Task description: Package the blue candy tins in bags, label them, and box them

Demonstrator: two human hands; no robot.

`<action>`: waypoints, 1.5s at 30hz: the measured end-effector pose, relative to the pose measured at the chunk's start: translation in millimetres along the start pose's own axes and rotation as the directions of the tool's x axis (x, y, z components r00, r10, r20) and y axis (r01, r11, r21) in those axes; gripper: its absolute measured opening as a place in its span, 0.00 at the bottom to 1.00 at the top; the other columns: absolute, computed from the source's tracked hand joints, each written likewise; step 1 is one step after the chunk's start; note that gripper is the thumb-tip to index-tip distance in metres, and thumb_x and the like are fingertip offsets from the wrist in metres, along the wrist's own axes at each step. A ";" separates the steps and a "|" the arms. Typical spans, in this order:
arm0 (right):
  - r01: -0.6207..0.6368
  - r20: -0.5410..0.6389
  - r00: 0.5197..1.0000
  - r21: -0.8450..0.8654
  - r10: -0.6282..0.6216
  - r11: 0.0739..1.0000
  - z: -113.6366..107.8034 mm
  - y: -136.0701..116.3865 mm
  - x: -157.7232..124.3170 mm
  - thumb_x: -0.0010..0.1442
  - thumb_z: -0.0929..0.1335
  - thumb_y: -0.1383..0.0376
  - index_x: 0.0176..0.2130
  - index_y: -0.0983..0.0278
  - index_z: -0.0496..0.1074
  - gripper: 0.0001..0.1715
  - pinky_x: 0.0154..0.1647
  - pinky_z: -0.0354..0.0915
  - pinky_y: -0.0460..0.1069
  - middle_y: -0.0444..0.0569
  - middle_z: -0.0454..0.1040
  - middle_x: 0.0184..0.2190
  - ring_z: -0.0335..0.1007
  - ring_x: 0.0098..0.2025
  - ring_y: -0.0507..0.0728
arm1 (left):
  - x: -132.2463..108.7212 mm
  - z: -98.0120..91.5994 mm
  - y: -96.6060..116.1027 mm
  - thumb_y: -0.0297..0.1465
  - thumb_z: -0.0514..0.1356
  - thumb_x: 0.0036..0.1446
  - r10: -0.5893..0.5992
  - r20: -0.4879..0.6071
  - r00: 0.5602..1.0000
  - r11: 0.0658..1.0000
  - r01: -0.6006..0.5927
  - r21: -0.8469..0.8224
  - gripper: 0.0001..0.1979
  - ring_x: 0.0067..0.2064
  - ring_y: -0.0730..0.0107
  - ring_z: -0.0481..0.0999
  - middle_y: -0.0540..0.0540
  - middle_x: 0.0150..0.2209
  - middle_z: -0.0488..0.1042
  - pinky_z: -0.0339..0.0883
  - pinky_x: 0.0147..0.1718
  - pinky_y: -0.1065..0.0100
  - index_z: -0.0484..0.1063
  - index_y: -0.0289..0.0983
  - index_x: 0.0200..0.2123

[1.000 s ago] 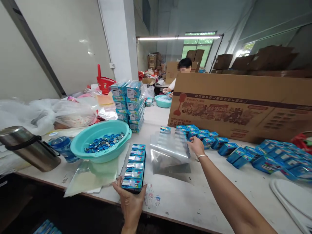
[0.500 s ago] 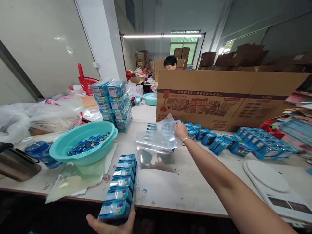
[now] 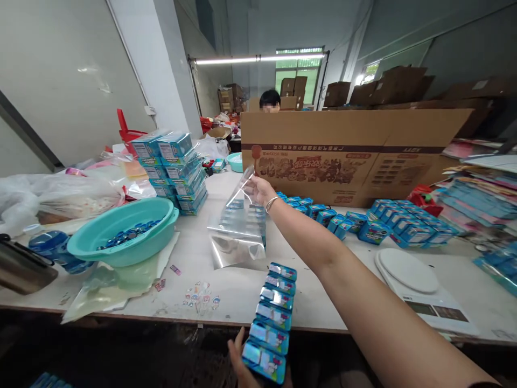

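My left hand, low at the table's front edge, is closed round the near end of a row of small blue candy boxes. The row points away from me, over the edge. My right hand, a bangle on its wrist, reaches across the table and pinches the top corner of a clear plastic bag. The bag's lower part trails on the table. Through it, more stacked blue boxes show behind, partly hidden.
Left are a turquoise basin of small blue shiny pieces and wrapped box stacks. A large carton stands at the back, a person behind it. Right are loose blue boxes and a white scale.
My right hand has lifted the plastic bag's corner up and left. My left hand has carried the row of boxes to the right. The view has shifted slightly right.
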State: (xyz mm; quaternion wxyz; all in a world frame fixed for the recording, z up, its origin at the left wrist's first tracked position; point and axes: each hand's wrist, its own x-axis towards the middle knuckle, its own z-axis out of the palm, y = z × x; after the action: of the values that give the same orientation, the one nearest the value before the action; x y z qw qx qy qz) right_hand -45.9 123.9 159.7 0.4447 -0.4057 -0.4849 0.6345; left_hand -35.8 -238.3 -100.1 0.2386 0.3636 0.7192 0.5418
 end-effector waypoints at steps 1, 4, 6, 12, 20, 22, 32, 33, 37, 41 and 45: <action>0.034 0.010 0.999 0.053 -0.035 0.998 -4.2 -9.6 -6.6 0.70 0.59 0.61 0.35 0.61 0.64 0.11 0.39 0.69 0.48 0.43 0.78 0.34 0.75 0.34 0.52 | -0.8 12.1 6.0 0.42 0.69 0.42 0.054 0.024 0.998 0.998 -0.054 0.010 0.63 0.57 0.43 0.73 0.33 0.57 0.71 0.72 0.52 0.49 0.31 0.39 0.71; 0.136 0.041 0.988 0.237 -0.150 0.962 -30.2 -35.4 -37.1 0.70 0.57 0.64 0.35 0.60 0.62 0.11 0.43 0.70 0.49 0.42 0.78 0.36 0.77 0.37 0.51 | 0.9 47.6 27.4 0.36 0.66 0.48 0.183 0.111 0.977 0.982 -0.188 0.030 0.59 0.60 0.44 0.70 0.27 0.61 0.64 0.69 0.54 0.50 0.25 0.35 0.70; 0.192 0.055 0.974 0.321 -0.221 0.927 -55.5 -46.4 -67.2 0.70 0.58 0.66 0.33 0.61 0.61 0.11 0.43 0.71 0.51 0.43 0.79 0.36 0.78 0.37 0.53 | 0.7 72.6 41.9 0.34 0.65 0.50 0.210 0.163 0.964 0.976 -0.216 0.016 0.58 0.61 0.43 0.68 0.24 0.62 0.60 0.67 0.55 0.51 0.24 0.33 0.69; 0.292 0.080 0.942 0.284 -0.326 0.913 -136.0 -38.2 -179.1 0.62 0.68 0.62 0.30 0.61 0.62 0.11 0.35 0.74 0.49 0.48 0.81 0.40 0.80 0.34 0.56 | -23.6 120.3 58.4 0.37 0.70 0.44 0.167 0.310 0.936 0.948 -0.066 -0.311 0.65 0.69 0.44 0.54 0.26 0.71 0.40 0.58 0.62 0.53 0.22 0.37 0.69; 0.135 0.194 0.960 0.304 -0.200 0.943 -200.4 21.7 -290.1 0.57 0.72 0.57 0.31 0.63 0.65 0.15 0.35 0.73 0.54 0.55 0.82 0.41 0.81 0.33 0.61 | 97.6 74.8 124.8 0.58 0.54 0.57 0.130 0.448 0.884 0.717 0.228 -0.659 0.43 0.69 0.53 0.57 0.34 0.65 0.64 0.50 0.64 0.53 0.52 0.40 0.68; 0.134 0.205 0.959 0.276 -0.195 0.952 -204.0 26.9 -304.9 0.56 0.72 0.56 0.29 0.63 0.64 0.17 0.35 0.73 0.54 0.56 0.82 0.39 0.81 0.32 0.62 | 122.0 75.6 152.1 0.60 0.58 0.52 0.212 0.731 0.648 0.758 0.363 -0.542 0.41 0.66 0.49 0.61 0.34 0.61 0.70 0.49 0.63 0.50 0.64 0.40 0.62; 0.179 -0.118 0.980 0.145 -0.162 0.973 -255.5 60.2 -368.9 0.55 0.75 0.52 0.34 0.65 0.73 0.20 0.26 0.69 0.46 0.52 0.82 0.35 0.77 0.23 0.53 | 87.3 67.4 161.4 0.36 0.77 0.34 0.188 0.967 0.172 0.861 0.445 -0.247 0.22 0.22 0.78 0.67 0.52 0.21 0.73 0.59 0.26 0.73 0.78 0.34 0.34; 0.178 -0.129 0.981 0.275 -0.147 0.945 -256.7 77.5 -378.6 0.52 0.76 0.48 0.37 0.64 0.74 0.24 0.24 0.69 0.45 0.50 0.82 0.35 0.76 0.23 0.53 | 87.4 63.3 166.6 0.36 0.76 0.35 0.184 0.951 0.249 0.884 0.380 -0.271 0.21 0.22 0.77 0.67 0.53 0.21 0.72 0.59 0.26 0.72 0.77 0.33 0.33; 0.155 -0.203 0.979 0.677 -0.020 0.719 -240.3 158.1 -418.4 0.42 0.76 0.38 0.51 0.57 0.74 0.43 0.28 0.71 0.45 0.53 0.80 0.46 0.78 0.36 0.55 | 89.7 51.9 191.2 0.36 0.72 0.40 0.218 0.882 0.418 0.957 0.086 -0.277 0.18 0.23 0.73 0.70 0.53 0.19 0.72 0.64 0.28 0.69 0.77 0.33 0.34; 0.141 -0.379 0.912 0.645 0.154 0.751 -207.4 204.4 -437.4 0.37 0.83 0.54 0.47 0.58 0.76 0.37 0.30 0.70 0.44 0.49 0.80 0.38 0.77 0.33 0.53 | 86.1 45.0 199.5 0.41 0.67 0.44 0.277 0.843 0.462 0.960 -0.092 -0.264 0.16 0.25 0.69 0.72 0.50 0.22 0.73 0.67 0.26 0.68 0.75 0.34 0.29; 0.145 -0.670 0.734 0.311 0.109 0.939 -186.3 191.5 -432.5 0.40 0.80 0.47 0.26 0.65 0.73 0.27 0.20 0.59 0.42 0.40 0.67 0.16 0.61 0.18 0.47 | 82.1 35.2 200.4 0.50 0.63 0.48 0.289 0.835 0.469 0.946 -0.275 -0.172 0.22 0.21 0.69 0.70 0.50 0.19 0.71 0.65 0.20 0.69 0.76 0.34 0.30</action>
State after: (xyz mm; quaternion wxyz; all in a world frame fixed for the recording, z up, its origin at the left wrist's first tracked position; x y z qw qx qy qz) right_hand 216.8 -268.6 -28.4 0.6603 -0.5202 -0.1750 0.5126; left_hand -7.8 -123.1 84.5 0.4691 0.6927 0.4364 0.3311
